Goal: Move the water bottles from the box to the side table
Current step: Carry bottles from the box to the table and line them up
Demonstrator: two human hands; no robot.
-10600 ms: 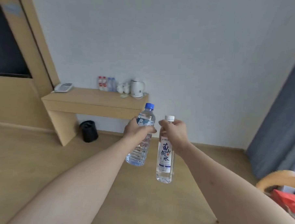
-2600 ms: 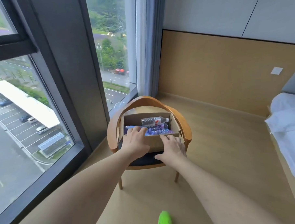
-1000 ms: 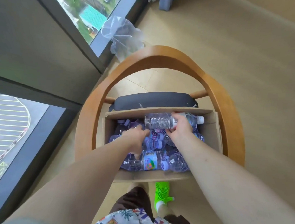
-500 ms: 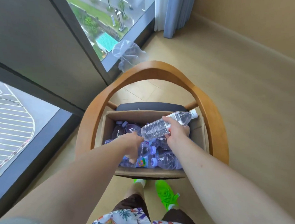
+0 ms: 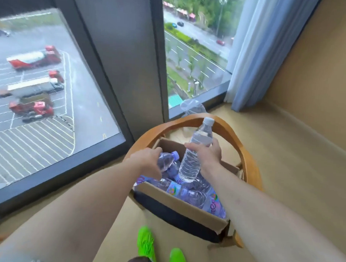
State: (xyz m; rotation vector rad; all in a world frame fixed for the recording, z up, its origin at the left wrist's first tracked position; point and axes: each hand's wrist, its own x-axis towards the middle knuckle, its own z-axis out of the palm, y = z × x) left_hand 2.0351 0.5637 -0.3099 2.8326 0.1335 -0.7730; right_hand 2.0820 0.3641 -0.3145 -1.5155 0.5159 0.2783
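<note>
A cardboard box [image 5: 186, 207] stands on a round wooden chair and holds several purple-tinted water bottles [image 5: 187, 193]. My right hand [image 5: 207, 158] is shut on a clear bottle with a white cap [image 5: 195, 153], held nearly upright above the box. My left hand [image 5: 149, 163] grips a purple-capped bottle [image 5: 167, 160] at the box's left side, lifted a little out of the pile. The side table is out of view.
The chair's curved wooden backrest [image 5: 244, 151] rings the box. A tall window [image 5: 37, 89] and dark frame [image 5: 119, 59] are to the left, a blue curtain [image 5: 256, 53] at the back. A crumpled clear bag [image 5: 193, 108] lies behind the chair. My green shoes [image 5: 145, 246] are below.
My right hand has raised the clear bottle from lying flat to nearly upright above the box. My left hand has closed on a purple-capped bottle and lifted it. The view has tilted up.
</note>
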